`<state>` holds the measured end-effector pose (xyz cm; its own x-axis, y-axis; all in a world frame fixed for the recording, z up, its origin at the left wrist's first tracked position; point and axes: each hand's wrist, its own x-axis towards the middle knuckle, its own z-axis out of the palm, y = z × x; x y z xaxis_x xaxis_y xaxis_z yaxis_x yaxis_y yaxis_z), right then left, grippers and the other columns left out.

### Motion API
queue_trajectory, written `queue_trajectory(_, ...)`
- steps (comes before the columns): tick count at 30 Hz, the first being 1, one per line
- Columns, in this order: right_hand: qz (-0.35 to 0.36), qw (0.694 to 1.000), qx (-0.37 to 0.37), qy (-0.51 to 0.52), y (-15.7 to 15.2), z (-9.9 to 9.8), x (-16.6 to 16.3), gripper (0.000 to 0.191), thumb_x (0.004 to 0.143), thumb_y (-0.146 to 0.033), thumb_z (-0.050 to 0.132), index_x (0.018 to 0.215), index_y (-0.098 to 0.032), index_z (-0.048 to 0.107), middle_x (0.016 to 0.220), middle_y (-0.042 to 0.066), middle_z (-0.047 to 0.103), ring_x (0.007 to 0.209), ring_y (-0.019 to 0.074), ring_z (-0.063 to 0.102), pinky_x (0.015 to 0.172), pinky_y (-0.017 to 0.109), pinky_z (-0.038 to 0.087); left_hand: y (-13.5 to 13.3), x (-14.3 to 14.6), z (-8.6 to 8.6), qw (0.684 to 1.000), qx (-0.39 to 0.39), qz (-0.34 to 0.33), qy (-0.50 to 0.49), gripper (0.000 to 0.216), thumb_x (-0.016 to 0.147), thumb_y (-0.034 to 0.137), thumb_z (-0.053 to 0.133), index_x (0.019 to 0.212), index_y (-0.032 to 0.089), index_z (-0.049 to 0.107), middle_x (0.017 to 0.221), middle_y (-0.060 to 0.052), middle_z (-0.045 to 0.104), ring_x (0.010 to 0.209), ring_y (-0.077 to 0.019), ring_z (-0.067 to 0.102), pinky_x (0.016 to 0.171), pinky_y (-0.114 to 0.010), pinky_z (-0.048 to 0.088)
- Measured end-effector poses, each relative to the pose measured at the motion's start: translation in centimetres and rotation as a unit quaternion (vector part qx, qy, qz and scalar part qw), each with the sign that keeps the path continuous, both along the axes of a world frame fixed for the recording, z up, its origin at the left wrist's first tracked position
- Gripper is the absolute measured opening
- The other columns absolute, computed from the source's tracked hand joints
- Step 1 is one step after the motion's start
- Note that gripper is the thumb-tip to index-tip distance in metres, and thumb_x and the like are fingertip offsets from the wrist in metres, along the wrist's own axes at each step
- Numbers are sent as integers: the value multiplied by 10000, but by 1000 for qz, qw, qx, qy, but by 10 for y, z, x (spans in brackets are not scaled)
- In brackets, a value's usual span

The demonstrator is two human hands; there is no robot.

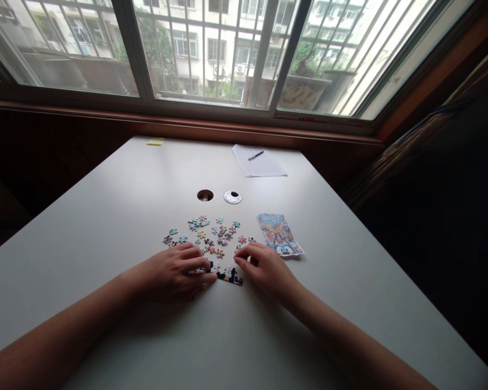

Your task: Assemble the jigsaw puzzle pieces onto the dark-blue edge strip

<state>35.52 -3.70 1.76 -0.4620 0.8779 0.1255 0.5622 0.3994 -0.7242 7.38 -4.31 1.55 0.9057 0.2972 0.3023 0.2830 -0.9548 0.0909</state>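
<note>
A short joined strip of jigsaw puzzle [228, 275], mostly dark blue and white, lies flat on the table. My left hand [182, 270] rests over its left end, fingers curled and thumb against the pieces, covering part of it. To the right, just above the strip, my right hand [264, 265] has thumb and index finger pinched together. Whatever sits between those fingertips, if anything, is too small to make out. Beyond both hands spread many loose jigsaw pieces [224, 236], light blue, yellow, red and dark. A colourful picture sheet [278, 233] lies right beside the right hand.
The white table [106, 216] narrows toward a barred window [211, 54]. Farther back are a round hole [205, 195], a silver grommet cover [232, 196], papers [256, 165] with a pen [256, 155] on top, and a yellow sticky note [155, 142]. A dark curtain [443, 179] hangs right.
</note>
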Motion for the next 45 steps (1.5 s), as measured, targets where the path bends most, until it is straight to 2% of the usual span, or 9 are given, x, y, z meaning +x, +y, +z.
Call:
queue_trajectory(8,-14,1000,10,-19,5,4,7,107,911,-209,616,899,-222,721,949,37,710,854,181,648,773,291,472,1,-3,-1,1000,2,16,3,358,946,205,582,1304,220,567,1033,-91,649,881,-213,559,845,-377,479)
queue_trajectory(14,22,998,24,-45,3,5,9,92,899,-194,624,896,-220,712,899,26,683,765,153,623,712,267,461,2,-4,-1,1000,6,23,2,341,953,192,583,1292,221,581,1030,-91,647,876,-209,555,836,-367,475)
queue_trajectory(23,71,990,83,-86,1,1,9,96,893,-179,623,948,-214,693,836,19,659,713,141,608,650,241,447,1,-4,-1,999,-5,37,11,362,954,180,570,1310,245,583,1073,-84,657,891,-215,546,843,-378,473)
queue_trajectory(28,66,987,122,-85,3,-2,12,99,921,-192,592,932,-215,688,819,14,669,688,134,608,637,239,434,2,-6,-3,999,-10,37,-2,389,937,184,584,1319,255,587,1086,-84,663,911,-220,558,848,-375,488)
queue_trajectory(34,2,983,175,-52,9,-4,18,127,950,-222,568,875,-199,668,804,21,674,671,136,590,658,262,422,9,-17,-9,992,-34,84,-91,459,917,125,579,1341,299,582,1045,-68,684,927,-214,574,844,-367,507)
queue_trajectory(40,-69,967,245,19,12,10,27,297,981,-270,535,701,-189,595,623,-11,502,573,123,448,593,271,361,20,-28,-13,959,-14,167,-226,413,906,81,563,1257,279,649,932,-46,681,850,-191,564,774,-345,507)
queue_trajectory(43,-43,961,272,28,6,11,25,319,974,-248,525,663,-191,564,598,-23,452,536,112,398,552,267,318,23,-29,-10,944,-11,205,-259,344,911,87,565,1186,251,689,927,-49,681,856,-189,567,764,-338,505)
queue_trajectory(45,25,957,290,3,0,7,20,299,963,-238,530,669,-194,562,599,-26,462,525,107,386,532,268,290,23,-29,-8,937,-17,225,-267,315,920,94,561,1164,237,700,941,-56,679,860,-190,568,759,-335,503)
